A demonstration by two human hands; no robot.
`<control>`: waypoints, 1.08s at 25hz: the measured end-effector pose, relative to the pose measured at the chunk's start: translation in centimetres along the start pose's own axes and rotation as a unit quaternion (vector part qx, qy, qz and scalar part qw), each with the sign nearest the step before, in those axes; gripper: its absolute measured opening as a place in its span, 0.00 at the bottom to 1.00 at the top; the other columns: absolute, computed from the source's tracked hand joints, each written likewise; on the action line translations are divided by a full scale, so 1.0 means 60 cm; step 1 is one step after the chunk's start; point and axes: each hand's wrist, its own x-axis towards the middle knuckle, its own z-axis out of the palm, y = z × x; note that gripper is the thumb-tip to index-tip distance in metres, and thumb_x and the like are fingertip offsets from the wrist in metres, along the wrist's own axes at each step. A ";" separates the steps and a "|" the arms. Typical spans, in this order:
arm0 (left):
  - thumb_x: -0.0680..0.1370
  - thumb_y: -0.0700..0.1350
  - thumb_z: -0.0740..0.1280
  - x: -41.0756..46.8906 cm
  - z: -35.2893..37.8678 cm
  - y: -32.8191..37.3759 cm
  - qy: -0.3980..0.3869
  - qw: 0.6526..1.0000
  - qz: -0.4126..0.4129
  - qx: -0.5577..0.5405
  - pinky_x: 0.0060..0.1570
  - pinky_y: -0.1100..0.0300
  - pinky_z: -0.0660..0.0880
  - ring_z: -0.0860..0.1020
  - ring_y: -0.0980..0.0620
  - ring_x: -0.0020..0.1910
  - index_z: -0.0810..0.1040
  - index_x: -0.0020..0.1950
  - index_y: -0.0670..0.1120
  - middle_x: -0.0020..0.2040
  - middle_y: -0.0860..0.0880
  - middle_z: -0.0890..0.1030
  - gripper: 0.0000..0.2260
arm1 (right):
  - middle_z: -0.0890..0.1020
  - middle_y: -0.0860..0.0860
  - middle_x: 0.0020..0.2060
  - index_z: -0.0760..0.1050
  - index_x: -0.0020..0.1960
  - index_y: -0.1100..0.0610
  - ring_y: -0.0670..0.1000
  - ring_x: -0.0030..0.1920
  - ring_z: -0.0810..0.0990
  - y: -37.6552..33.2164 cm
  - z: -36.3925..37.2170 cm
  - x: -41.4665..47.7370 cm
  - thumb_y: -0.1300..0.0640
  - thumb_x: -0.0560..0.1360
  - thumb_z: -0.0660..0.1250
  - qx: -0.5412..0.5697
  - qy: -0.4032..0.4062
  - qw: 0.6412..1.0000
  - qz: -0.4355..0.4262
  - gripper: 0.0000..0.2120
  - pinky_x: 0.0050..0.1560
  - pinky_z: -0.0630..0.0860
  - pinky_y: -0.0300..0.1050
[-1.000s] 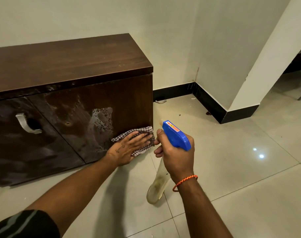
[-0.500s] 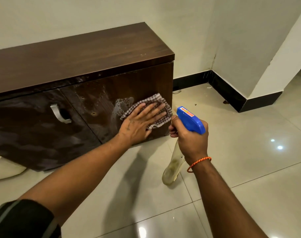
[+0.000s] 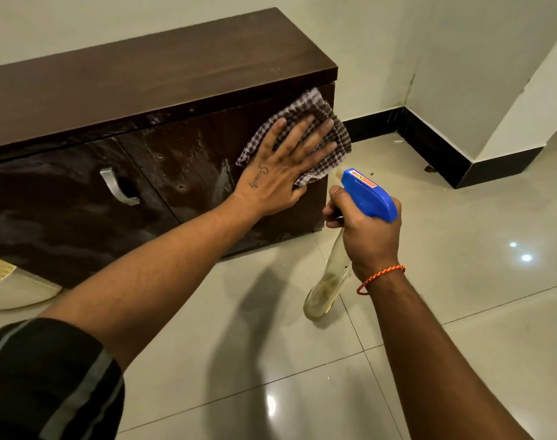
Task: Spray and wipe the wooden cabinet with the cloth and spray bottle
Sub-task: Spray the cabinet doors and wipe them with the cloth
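A low dark wooden cabinet [image 3: 137,77] stands against the wall, its right door wet and streaked. My left hand [image 3: 283,163] lies flat with fingers spread, pressing a brown checked cloth [image 3: 315,106] against the top right corner of that door. My right hand [image 3: 369,236] grips a spray bottle [image 3: 366,195] with a blue trigger head and a clear, yellowish body hanging down toward the floor. The bottle sits just right of the cabinet's front corner, nozzle pointing toward it.
A silver handle [image 3: 118,187] is on the left door. Glossy tiled floor [image 3: 461,312] spreads to the right, bounded by white walls with black skirting [image 3: 429,134]. A pale object [image 3: 13,287] lies on the floor at the cabinet's lower left.
My left hand has slid the cloth up the right door, from its bottom edge to its top right corner. The right hand with the bottle stayed beside the cabinet's corner.
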 end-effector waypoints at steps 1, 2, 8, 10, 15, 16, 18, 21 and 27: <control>0.80 0.60 0.55 -0.007 0.021 0.017 -0.007 1.000 0.024 0.013 0.76 0.42 0.33 0.47 0.44 0.83 0.42 0.84 0.54 0.84 0.48 0.46 0.36 | 0.82 0.55 0.30 0.80 0.38 0.54 0.52 0.31 0.82 0.001 -0.002 0.002 0.58 0.76 0.71 0.004 0.001 1.000 0.003 0.08 0.35 0.82 0.49; 0.80 0.61 0.55 -0.018 0.042 0.036 -0.014 0.998 0.046 0.026 0.77 0.42 0.34 0.47 0.44 0.83 0.40 0.84 0.52 0.84 0.47 0.43 0.38 | 0.81 0.55 0.30 0.80 0.38 0.55 0.52 0.30 0.82 0.003 -0.004 0.004 0.58 0.76 0.71 0.009 0.003 1.000 0.005 0.08 0.35 0.82 0.48; 0.83 0.60 0.51 -0.111 0.132 0.117 -0.145 0.971 0.168 0.084 0.71 0.40 0.22 0.38 0.45 0.82 0.20 0.74 0.42 0.75 0.40 0.22 0.42 | 0.79 0.69 0.33 0.78 0.39 0.63 0.72 0.35 0.78 0.032 -0.017 0.016 0.47 0.71 0.71 -0.013 0.014 1.000 -0.003 0.18 0.34 0.79 0.67; 0.85 0.55 0.50 -0.141 0.150 0.127 -0.194 0.957 0.202 0.076 0.67 0.40 0.17 0.31 0.45 0.79 0.25 0.78 0.45 0.77 0.43 0.24 0.37 | 0.80 0.67 0.33 0.79 0.39 0.62 0.70 0.35 0.80 0.034 -0.022 0.016 0.45 0.71 0.71 -0.021 0.010 1.000 0.001 0.18 0.36 0.80 0.67; 0.85 0.53 0.53 -0.149 0.145 0.112 -0.198 0.968 0.146 0.040 0.70 0.43 0.19 0.25 0.46 0.76 0.31 0.81 0.52 0.79 0.47 0.26 0.34 | 0.82 0.61 0.32 0.80 0.38 0.55 0.61 0.33 0.83 0.026 -0.025 0.013 0.51 0.75 0.72 -0.021 0.010 1.000 0.017 0.10 0.38 0.84 0.59; 0.84 0.56 0.54 -0.142 0.134 0.101 -0.174 0.978 0.116 0.028 0.73 0.45 0.23 0.29 0.47 0.78 0.33 0.82 0.53 0.81 0.49 0.30 0.36 | 0.82 0.59 0.32 0.80 0.38 0.54 0.58 0.32 0.83 0.023 -0.024 0.013 0.53 0.76 0.71 -0.018 0.009 1.000 0.021 0.09 0.37 0.84 0.54; 0.82 0.60 0.57 -0.116 0.096 0.069 -0.122 0.990 0.067 0.014 0.77 0.46 0.31 0.37 0.47 0.82 0.37 0.83 0.54 0.83 0.50 0.37 0.37 | 0.83 0.55 0.31 0.80 0.39 0.53 0.51 0.30 0.83 0.016 -0.021 0.008 0.56 0.77 0.70 -0.014 0.006 1.000 0.024 0.08 0.35 0.82 0.45; 0.81 0.61 0.56 -0.060 0.017 0.006 -0.042 0.999 0.002 -0.005 0.76 0.45 0.32 0.42 0.45 0.82 0.42 0.84 0.55 0.84 0.49 0.44 0.36 | 0.82 0.54 0.31 0.80 0.39 0.54 0.48 0.29 0.82 0.003 -0.018 0.003 0.57 0.77 0.70 -0.008 0.007 1.000 0.024 0.08 0.33 0.81 0.40; 0.79 0.61 0.56 -0.003 -0.064 -0.069 0.034 0.995 -0.094 0.005 0.74 0.43 0.30 0.44 0.43 0.80 0.46 0.84 0.56 0.84 0.47 0.51 0.35 | 0.82 0.53 0.31 0.80 0.39 0.53 0.47 0.29 0.82 -0.006 -0.019 -0.007 0.57 0.78 0.69 -0.010 0.004 1.000 0.019 0.08 0.34 0.81 0.39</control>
